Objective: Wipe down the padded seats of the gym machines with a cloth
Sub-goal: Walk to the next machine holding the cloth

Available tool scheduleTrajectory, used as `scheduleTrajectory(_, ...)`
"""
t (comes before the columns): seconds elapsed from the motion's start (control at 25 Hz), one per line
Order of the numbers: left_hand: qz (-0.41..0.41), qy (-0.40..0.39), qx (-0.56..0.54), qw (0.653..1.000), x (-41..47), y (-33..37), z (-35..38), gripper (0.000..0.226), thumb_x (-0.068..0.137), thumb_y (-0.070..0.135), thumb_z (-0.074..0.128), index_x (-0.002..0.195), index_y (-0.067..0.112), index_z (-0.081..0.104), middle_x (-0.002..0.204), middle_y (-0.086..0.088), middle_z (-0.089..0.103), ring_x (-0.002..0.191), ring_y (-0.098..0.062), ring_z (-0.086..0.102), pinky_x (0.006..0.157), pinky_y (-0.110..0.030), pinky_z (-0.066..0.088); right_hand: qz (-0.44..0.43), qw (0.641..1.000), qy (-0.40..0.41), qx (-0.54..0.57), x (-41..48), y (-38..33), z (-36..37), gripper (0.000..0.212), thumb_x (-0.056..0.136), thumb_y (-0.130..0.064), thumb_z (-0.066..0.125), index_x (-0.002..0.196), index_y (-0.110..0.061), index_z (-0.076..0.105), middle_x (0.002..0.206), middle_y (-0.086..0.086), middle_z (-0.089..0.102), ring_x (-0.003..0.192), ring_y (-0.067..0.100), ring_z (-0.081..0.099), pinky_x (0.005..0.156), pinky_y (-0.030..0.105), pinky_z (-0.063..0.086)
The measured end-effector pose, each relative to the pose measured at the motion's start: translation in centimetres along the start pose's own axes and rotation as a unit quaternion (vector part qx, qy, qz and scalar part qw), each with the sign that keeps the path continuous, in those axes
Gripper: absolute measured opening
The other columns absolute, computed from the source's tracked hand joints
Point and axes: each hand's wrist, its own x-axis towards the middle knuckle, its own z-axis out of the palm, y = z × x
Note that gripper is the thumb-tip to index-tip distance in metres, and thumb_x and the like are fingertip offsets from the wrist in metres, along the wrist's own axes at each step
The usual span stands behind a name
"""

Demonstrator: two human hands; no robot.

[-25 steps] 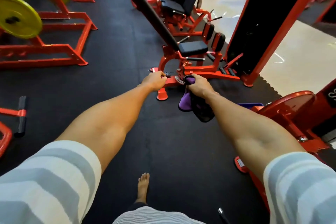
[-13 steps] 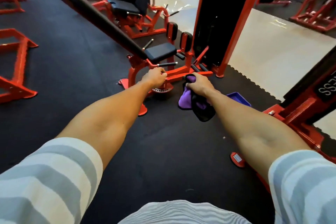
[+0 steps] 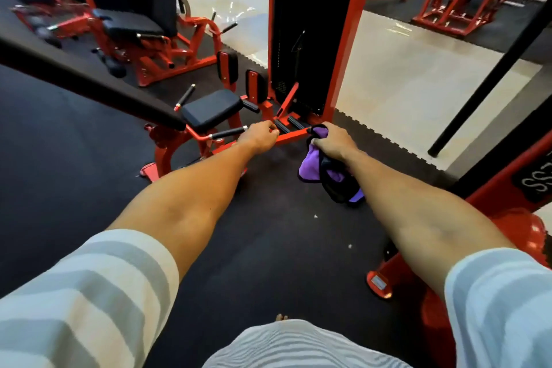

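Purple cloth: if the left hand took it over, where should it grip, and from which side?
Probably the loose fold of the cloth hanging below the right hand, pinched from the left. Its top is bunched inside that hand's grip, so only the hanging part is exposed, and it faces the left hand.

Gym, red-framed machines [image 3: 191,48], padded seats [image 3: 210,109], rubber floor [image 3: 74,158]

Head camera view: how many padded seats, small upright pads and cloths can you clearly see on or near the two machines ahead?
Padded seats: 2
Small upright pads: 2
Cloth: 1
Total: 5
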Motion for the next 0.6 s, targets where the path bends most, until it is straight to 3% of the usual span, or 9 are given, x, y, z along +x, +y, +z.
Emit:
scheduleTrajectory(0.16, 0.023, -0.017, -0.001, 1.000, 7.0, 2.1, 1.4, 0.036, 0.100, 0.034, 0.048, 0.128, 0.019, 0.064, 0.132, -0.010, 0.065, 0.121, -0.030, 0.059, 0.102, -0.038, 0.047, 0.020, 1.000, 0.012, -0.001, 6.5, 1.7, -1.8, 0.037, 0.086, -0.029, 0.069, 0.122, -0.030, 0.063, 0.128, -0.004, 0.066, 0.117, 0.025, 0.062, 0.096, 0.035, 0.047)
scheduleTrajectory(0.44, 0.032, -0.085, 0.002, 0.996, 19.4, 4.0, 5.5, 0.034, 0.100, 0.033, 0.049, 0.128, 0.018, 0.063, 0.133, -0.012, 0.064, 0.124, -0.032, 0.058, 0.105, -0.041, 0.047, 0.097, 0.995, 0.007, 0.006, 15.7, 6.3, -1.6, 0.040, 0.081, -0.031, 0.071, 0.120, -0.032, 0.063, 0.125, 0.002, 0.067, 0.114, 0.031, 0.062, 0.098, 0.041, 0.050)
scheduleTrajectory(0.6, 0.079, -0.128, 0.012, 0.989, 26.8, 6.0, 8.7, 0.034, 0.103, 0.027, 0.049, 0.127, 0.008, 0.064, 0.133, -0.015, 0.062, 0.124, -0.033, 0.057, 0.102, -0.036, 0.044, 0.161, 0.987, 0.023, 0.014, 21.5, 8.8, -2.8, 0.040, 0.084, -0.034, 0.070, 0.123, -0.030, 0.060, 0.130, 0.004, 0.064, 0.118, 0.032, 0.060, 0.098, 0.042, 0.049)
